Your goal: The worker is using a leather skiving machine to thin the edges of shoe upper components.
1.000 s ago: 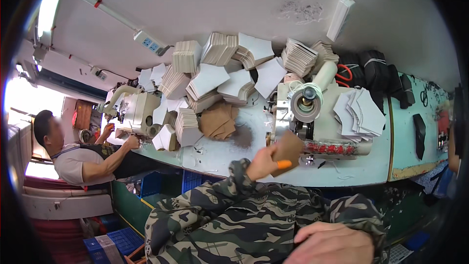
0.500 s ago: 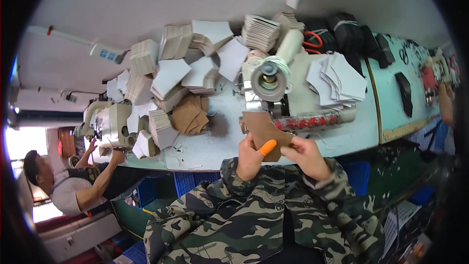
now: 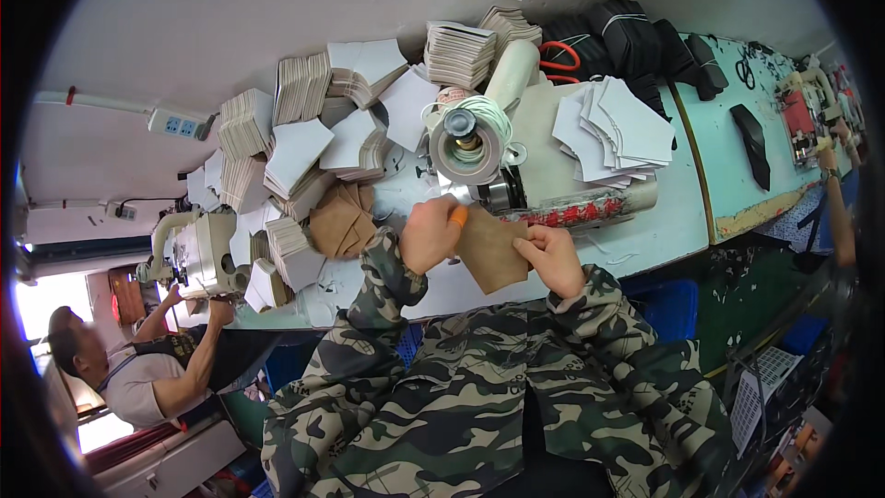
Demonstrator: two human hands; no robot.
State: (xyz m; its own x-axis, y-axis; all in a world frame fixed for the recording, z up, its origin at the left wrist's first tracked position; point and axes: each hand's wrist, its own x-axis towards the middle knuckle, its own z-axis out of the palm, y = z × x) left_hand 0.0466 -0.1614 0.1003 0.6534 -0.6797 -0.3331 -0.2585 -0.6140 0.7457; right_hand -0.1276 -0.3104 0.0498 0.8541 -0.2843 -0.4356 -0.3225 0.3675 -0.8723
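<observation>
A brown, leather-like cut piece [image 3: 493, 254] hangs at the front of a sewing-type machine [image 3: 468, 143], its upper edge close under the machine head. My right hand [image 3: 553, 260] pinches its right edge between thumb and fingers. At the upper left edge is my left hand [image 3: 429, 235], fingers closed, an orange finger cover [image 3: 458, 216] pressed against the piece. The left fingertips are partly hidden beside the machine. A pile of similar brown pieces [image 3: 341, 221] lies left of my left hand. Several loose white pieces [image 3: 616, 129] rest right of the machine head.
Stacks of white-topped cut pieces [image 3: 300, 152] crowd the table's left and back. Red-handled scissors [image 3: 560, 57] and tied black bundles [image 3: 631, 32] lie behind. A person [image 3: 152, 364] works at another machine [image 3: 203, 254] on the left. A blue crate [image 3: 666, 309] stands below the table edge.
My left hand has moved up and left, closer to the machine head. The brown piece has turned, and my right hand now grips its right edge slightly higher.
</observation>
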